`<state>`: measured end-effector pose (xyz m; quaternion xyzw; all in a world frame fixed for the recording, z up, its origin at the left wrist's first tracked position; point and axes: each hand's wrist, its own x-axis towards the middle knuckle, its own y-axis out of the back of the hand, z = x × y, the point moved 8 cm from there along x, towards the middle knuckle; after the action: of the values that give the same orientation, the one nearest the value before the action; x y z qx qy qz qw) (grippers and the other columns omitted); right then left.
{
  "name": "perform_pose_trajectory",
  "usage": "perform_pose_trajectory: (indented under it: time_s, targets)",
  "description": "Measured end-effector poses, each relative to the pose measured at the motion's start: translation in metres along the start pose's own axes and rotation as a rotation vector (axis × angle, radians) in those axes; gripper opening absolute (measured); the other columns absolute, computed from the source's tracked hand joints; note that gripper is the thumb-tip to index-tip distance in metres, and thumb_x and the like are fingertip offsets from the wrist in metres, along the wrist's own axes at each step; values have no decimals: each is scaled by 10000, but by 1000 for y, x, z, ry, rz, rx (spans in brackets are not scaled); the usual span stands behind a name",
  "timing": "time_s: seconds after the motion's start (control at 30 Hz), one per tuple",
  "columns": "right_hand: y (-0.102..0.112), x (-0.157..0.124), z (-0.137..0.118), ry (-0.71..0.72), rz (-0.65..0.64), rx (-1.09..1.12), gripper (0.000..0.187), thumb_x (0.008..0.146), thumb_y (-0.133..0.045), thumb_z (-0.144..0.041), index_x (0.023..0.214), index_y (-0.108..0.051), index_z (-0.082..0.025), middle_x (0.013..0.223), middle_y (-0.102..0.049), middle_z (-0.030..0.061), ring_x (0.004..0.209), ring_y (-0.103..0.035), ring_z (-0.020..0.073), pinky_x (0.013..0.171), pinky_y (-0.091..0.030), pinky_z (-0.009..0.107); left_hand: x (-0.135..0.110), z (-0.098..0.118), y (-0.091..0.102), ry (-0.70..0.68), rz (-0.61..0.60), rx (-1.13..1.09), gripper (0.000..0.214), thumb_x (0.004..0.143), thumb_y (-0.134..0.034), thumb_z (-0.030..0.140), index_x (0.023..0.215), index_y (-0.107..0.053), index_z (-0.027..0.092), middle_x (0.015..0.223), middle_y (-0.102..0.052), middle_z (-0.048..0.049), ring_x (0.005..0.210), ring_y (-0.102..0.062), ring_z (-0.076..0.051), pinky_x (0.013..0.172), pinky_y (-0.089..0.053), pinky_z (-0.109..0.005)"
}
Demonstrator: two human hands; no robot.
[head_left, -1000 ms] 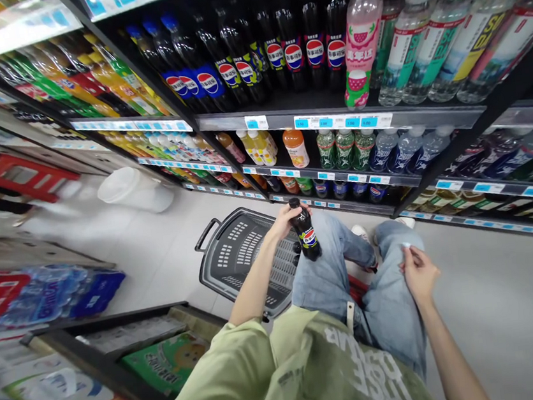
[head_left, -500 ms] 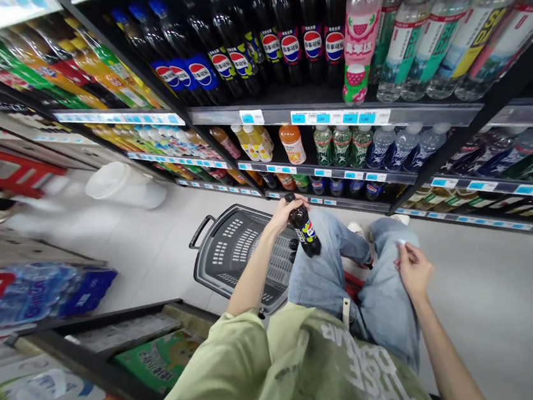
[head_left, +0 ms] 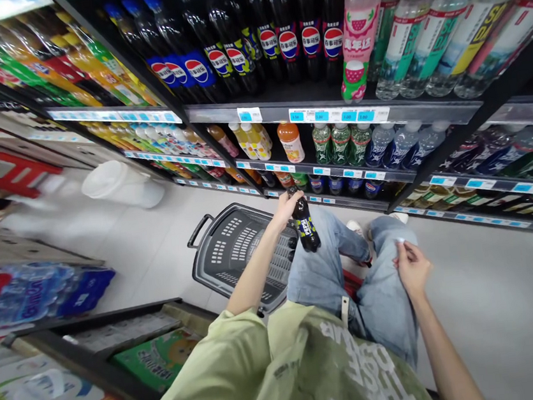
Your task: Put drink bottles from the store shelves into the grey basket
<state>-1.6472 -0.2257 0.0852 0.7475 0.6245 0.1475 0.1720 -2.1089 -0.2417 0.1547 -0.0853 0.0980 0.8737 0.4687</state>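
Note:
My left hand is closed around the upper part of a small cola bottle, dark with a black and lime Pepsi label. The bottle is held tilted, base toward me, over my jeans at the knee. Just left of it, a grey shopping basket stands on the floor, with a dark object in it partly hidden by my arm. Resting by my other knee, my right hand has its fingers pinched together. A small whitish bit shows at its fingertips, too small to name.
Shelves of drinks run ahead, with large cola bottles, a pink bottle and clear water bottles on an upper level. A white bucket stands at left. Packs of bottled water and a dark-framed display are nearer, left.
The cola bottle has turned in my left hand: the round logo faced me before, and now the PEPSI lettering does. My right hand stays by the knee.

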Motion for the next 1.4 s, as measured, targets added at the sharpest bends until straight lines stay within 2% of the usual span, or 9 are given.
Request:
perform_pose_trajectory:
  time_s: [0.2, 0.33, 0.47, 0.53, 0.63, 0.77, 1.07, 1.4]
  targets:
    - [-2, 0, 4, -4, -13, 7, 960, 789, -619, -931, 1158, -780, -59, 578, -709, 78, 466, -643, 229, 570, -546, 351, 6, -4, -9, 23, -112, -94, 343, 717, -770, 494, 829, -761, 170, 937, -773, -64, 922, -686, -234, 817, -507, -308]
    - [-2, 1, 9, -2, -10, 13, 927, 806, -632, -905, 1165, -778, -63, 586, -709, 72, 481, -653, 228, 582, -546, 347, 2, -10, -16, 105, -184, -244, 420, 706, -825, 536, 891, -736, 170, 820, -769, -68, 829, -728, -240, 769, -551, -330]
    - [-2, 2, 11, -3, -18, 18, 908, 817, -639, -887, 1171, -777, -62, 600, -723, 80, 475, -648, 225, 593, -549, 352, -1, -5, -13, 97, -168, -292, 453, 691, -858, 548, 887, -694, 174, 732, -731, -37, 723, -737, -240, 709, -581, -352]
    - [-2, 2, 9, 2, -19, 11, 910, 819, -635, -887, 1166, -779, -59, 587, -717, 78, 474, -649, 226, 599, -551, 353, -3, 0, -10, 76, -167, -284, 454, 698, -862, 548, 879, -696, 167, 761, -740, -41, 724, -739, -232, 702, -585, -345]
    - [0, 1, 4, 9, -10, 1, 908, 822, -627, -891, 1156, -780, -60, 563, -701, 69, 475, -654, 231, 599, -547, 349, -8, 6, -9, 49, -229, -264, 460, 712, -862, 546, 883, -716, 145, 883, -784, -86, 782, -752, -235, 727, -589, -340]
    - [1, -1, -2, -1, -4, -2, 919, 810, -626, -905, 1146, -782, -64, 568, -707, 77, 466, -649, 234, 586, -542, 352, -13, 2, -10, 86, -319, -258, 477, 685, -881, 536, 895, -729, 135, 913, -792, -102, 801, -759, -246, 744, -595, -349]
    - [-1, 0, 4, -10, -18, 20, 928, 804, -635, -904, 1175, -775, -65, 572, -707, 73, 480, -657, 236, 581, -542, 352, -9, -4, -5, 62, -308, -259, 420, 733, -836, 525, 868, -723, 144, 904, -790, -96, 800, -752, -236, 758, -584, -342]
    - [1, -1, -3, -22, -8, 15, 964, 781, -625, -929, 1161, -771, -55, 575, -706, 82, 471, -650, 238, 577, -543, 357, -11, -7, -4, 75, -368, -353, 424, 698, -792, 490, 932, -749, 139, 918, -803, -112, 839, -763, -279, 772, -589, -375]
